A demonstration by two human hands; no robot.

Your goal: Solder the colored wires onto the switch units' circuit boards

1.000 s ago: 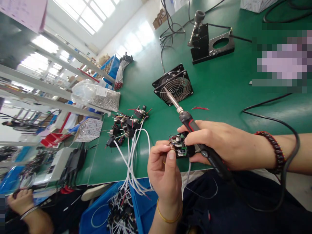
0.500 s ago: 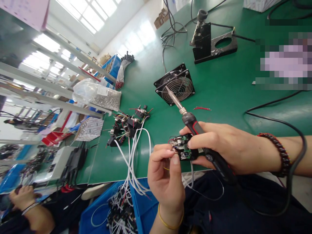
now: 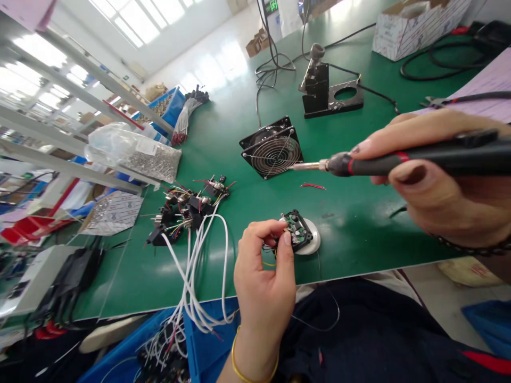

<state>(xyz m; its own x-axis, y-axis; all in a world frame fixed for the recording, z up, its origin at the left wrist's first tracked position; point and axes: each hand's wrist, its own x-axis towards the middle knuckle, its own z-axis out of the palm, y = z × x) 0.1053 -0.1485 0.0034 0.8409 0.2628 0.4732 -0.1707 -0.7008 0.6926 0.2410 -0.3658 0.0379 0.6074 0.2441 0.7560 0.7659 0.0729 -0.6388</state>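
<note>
My right hand [image 3: 443,175] grips a soldering iron [image 3: 371,164] by its black and red handle. Its metal tip points left, in front of the fan. My left hand [image 3: 265,260] has thumb and fingers pinched at the left edge of a small green circuit board [image 3: 297,229] in a black housing. Fingertips cover part of that edge, and a bit of yellow wire shows below them. Under the board lies a white round piece [image 3: 313,242]. A thin wire [image 3: 337,314] hangs over the table edge beside it.
A black fan [image 3: 275,151] and iron stand [image 3: 331,93] stand behind. Short red wires [image 3: 313,185] lie in front of the fan. Left are wired assemblies [image 3: 189,205] with white cables [image 3: 195,298], and a bag of small parts [image 3: 151,159]. Cutters [image 3: 437,102] and pink paper [image 3: 489,80] lie right.
My right hand has let go of the board's housing and swung right and up with the soldering iron. My left hand stays at the board, which now sits lower on the white piece.
</note>
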